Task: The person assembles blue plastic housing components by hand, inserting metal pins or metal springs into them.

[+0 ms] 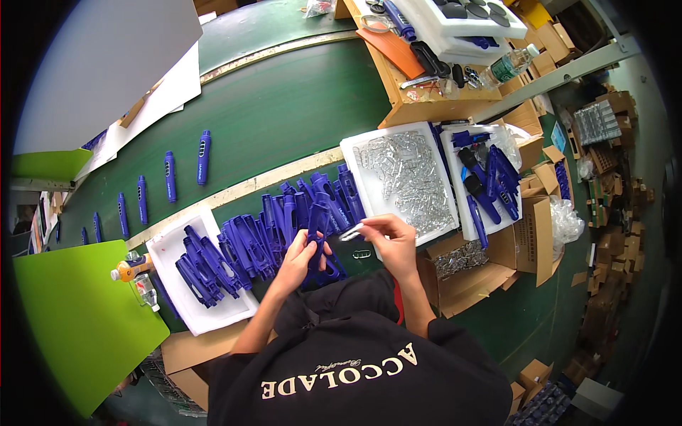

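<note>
My left hand (300, 261) is wrapped around a long blue plastic casing (317, 219), which stands up from my fingers. Just to its right, my right hand (392, 243) pinches a small shiny clear-looking part (352, 233) between thumb and fingertips, apart from the casing. A similar small oval part (361, 254) lies on the green surface below. Beyond and left of my hands is a dense heap of blue casings (245, 245). A white foam tray (353, 170) full of small clear or silvery parts (405, 174) sits beyond my right hand.
More casings lie in a white tray (213, 318) at left. Several finished-looking blue pieces (204, 157) stand along the green belt (298, 99). At right are another tray with blue and black pieces (490, 177) and an open carton (501, 259). Bottles (131, 268) stand far left.
</note>
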Demonstrator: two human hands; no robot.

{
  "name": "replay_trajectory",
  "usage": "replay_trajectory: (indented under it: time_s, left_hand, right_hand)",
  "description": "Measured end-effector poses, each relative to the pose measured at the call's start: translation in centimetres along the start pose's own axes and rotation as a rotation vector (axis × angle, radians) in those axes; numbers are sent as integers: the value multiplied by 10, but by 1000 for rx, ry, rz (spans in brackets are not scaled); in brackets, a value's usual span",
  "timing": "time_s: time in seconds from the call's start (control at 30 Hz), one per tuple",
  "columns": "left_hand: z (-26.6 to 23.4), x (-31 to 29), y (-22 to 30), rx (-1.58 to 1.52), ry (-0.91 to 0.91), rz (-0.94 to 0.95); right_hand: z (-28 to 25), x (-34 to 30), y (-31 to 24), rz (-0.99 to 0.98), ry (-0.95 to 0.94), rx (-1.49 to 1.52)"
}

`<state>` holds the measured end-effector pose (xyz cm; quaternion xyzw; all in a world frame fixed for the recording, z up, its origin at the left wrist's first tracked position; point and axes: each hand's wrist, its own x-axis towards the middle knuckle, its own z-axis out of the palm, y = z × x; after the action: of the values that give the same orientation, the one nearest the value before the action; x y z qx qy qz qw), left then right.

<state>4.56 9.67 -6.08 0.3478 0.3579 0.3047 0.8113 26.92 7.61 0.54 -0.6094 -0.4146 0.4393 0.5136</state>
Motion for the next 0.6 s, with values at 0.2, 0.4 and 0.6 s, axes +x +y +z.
replay_trajectory:
  time_s: [0.2, 0.4, 0.6]
  left_hand:
    - [42, -24, 4, 155, 202, 105]
    - [50, -26, -1, 461, 323, 406]
    - [60, -24, -9, 260, 275, 252]
  right_hand:
    - [34, 4, -21, -402, -77, -286]
    - [36, 5, -27, -412, -147, -361]
    - [35, 2, -27, -419, -177, -410]
